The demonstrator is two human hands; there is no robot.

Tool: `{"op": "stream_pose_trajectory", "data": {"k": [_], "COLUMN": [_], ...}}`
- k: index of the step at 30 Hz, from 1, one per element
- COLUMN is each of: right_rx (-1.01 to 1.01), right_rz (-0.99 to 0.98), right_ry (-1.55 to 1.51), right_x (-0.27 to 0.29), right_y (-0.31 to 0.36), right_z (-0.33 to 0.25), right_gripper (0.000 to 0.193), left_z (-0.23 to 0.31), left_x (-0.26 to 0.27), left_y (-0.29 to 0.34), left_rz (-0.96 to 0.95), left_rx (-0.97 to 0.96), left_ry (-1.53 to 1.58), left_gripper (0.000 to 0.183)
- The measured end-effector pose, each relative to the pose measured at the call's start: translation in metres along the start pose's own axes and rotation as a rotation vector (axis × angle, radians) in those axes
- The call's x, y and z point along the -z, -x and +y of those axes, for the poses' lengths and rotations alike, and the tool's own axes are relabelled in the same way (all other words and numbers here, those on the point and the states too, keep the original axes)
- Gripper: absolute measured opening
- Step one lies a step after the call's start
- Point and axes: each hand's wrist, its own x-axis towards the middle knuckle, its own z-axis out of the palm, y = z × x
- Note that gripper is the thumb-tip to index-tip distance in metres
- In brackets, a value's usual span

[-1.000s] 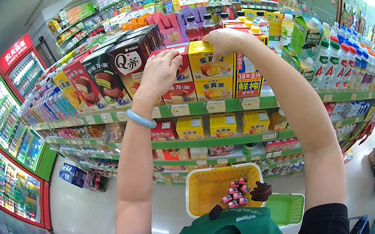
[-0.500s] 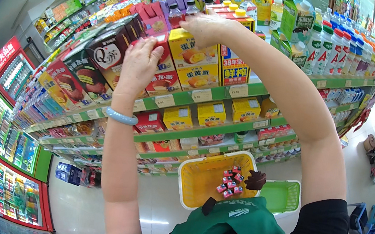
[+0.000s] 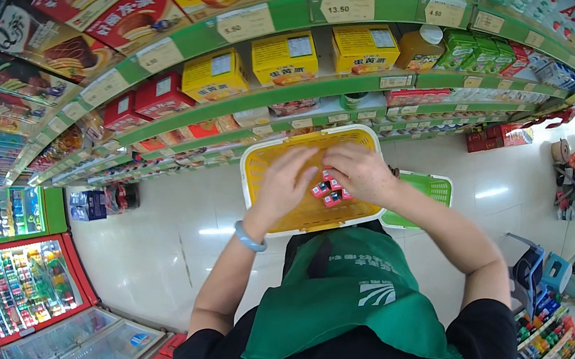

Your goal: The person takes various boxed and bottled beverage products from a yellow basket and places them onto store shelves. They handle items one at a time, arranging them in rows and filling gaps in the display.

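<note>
A yellow basket (image 3: 302,220) with a white rim lies below the shelves in front of me, and both my hands are over it. Inside, toward its right half, sit several small pink-and-black boxes (image 3: 331,199). My left hand (image 3: 287,182), a pale blue bangle on its wrist, hovers above the basket's left half with fingers stretched and nothing in them. Bent over the small boxes is my right hand (image 3: 362,174), its fingers curled together; whether a box is between them is hidden.
A green basket (image 3: 439,196) stands at the right of the yellow one. Ahead curve green-edged shelves with yellow cartons (image 3: 284,60) and red cartons (image 3: 163,94). Lit drink coolers (image 3: 18,288) stand at the left, a blue stool (image 3: 556,272) at the right.
Both hands have come down from the boxes on the upper shelf to the yellow basket. The view has tilted downward, and the dark clump in the basket is now mostly behind my right wrist.
</note>
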Motion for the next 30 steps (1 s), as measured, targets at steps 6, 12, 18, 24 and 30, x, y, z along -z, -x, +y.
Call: {"op": "stream_pose_trajectory", "data": {"k": [6,12,18,24,30], "right_rx": [-0.351,-0.613,-0.75,-0.708,-0.6], "right_rz": [-0.431,-0.746,-0.722,-0.578,-0.488], "right_ry": [0.012,0.178,0.281,0.512,0.433], "right_x": [-0.095,-0.156,-0.222,-0.27,-0.233], "right_y": [0.103,0.14,0.157,0.176,0.159], "right_z": [0.087,0.131,0.178,0.208,0.171], "right_gripper": [0.02,0.042,0.035,0.022,0.022], "left_z": [-0.07,-0.11,-0.123,-0.141,-0.151], "left_x": [-0.145,-0.233,-0.261,-0.247,-0.236], "left_y": [0.037,0.061,0.073,0.077,0.092], "left_rz": [-0.202,-0.317,-0.169,-0.313,-0.238], "left_rx": [0.479,0.604,0.483,0.637,0.645], "left_ry": [0.154,-0.001,-0.039,0.024,0.133], "left_gripper": [0.027,0.032,0.037,0.036,0.042]}}
